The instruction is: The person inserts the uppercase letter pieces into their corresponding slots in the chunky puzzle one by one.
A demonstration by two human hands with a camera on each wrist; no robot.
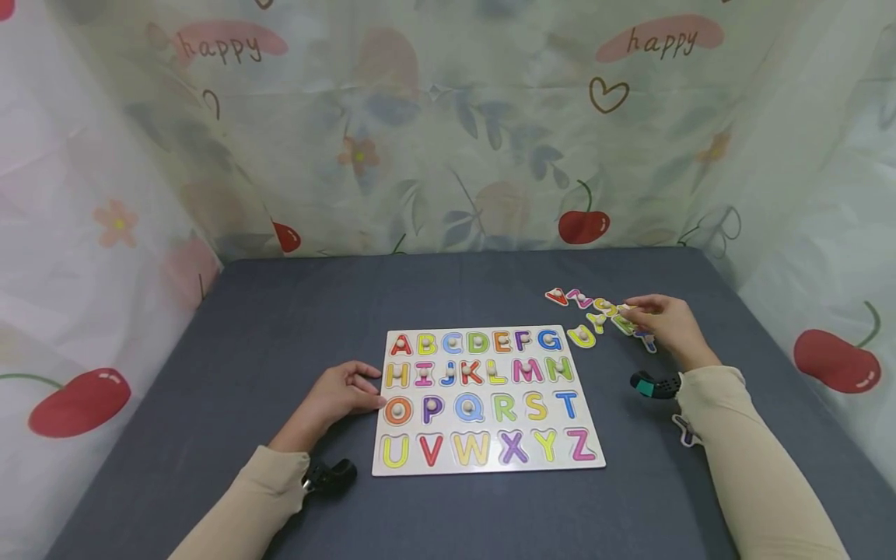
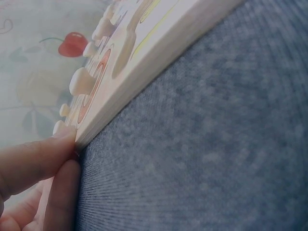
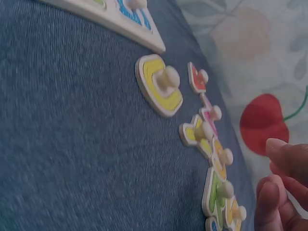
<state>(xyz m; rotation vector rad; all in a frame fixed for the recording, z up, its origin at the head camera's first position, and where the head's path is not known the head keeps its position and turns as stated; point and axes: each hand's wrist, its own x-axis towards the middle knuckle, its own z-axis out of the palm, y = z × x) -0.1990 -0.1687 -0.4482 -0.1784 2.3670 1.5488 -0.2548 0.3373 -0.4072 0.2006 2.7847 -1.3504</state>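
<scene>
A white alphabet puzzle board point(image 1: 483, 470) lies on the table. Knobbed letters fill its upper rows through Q point(image 1: 469, 407); R to Z show printed recesses without knobs. My left hand point(image 1: 343, 393) rests at the board's left edge, thumb touching the edge near the O. Over the loose letters at the board's upper right hovers my right hand point(image 1: 668, 323), with thumb and fingers apart and nothing visible between them. Below it lie the green R point(image 3: 214, 195) and a yellow-orange letter point(image 3: 234, 216). Nearby are the yellow Y point(image 3: 191, 134), yellow S point(image 3: 218, 161) and yellow U point(image 3: 153, 86).
A red V point(image 1: 557, 296) and a pink Z point(image 1: 579, 299) sit at the far end of the loose letters. The blue T point(image 1: 645, 341) lies nearest my right wrist. A dark letter piece point(image 1: 686, 430) is partly under my right sleeve. Patterned curtains point(image 1: 420, 155) surround the dark table point(image 1: 301, 311).
</scene>
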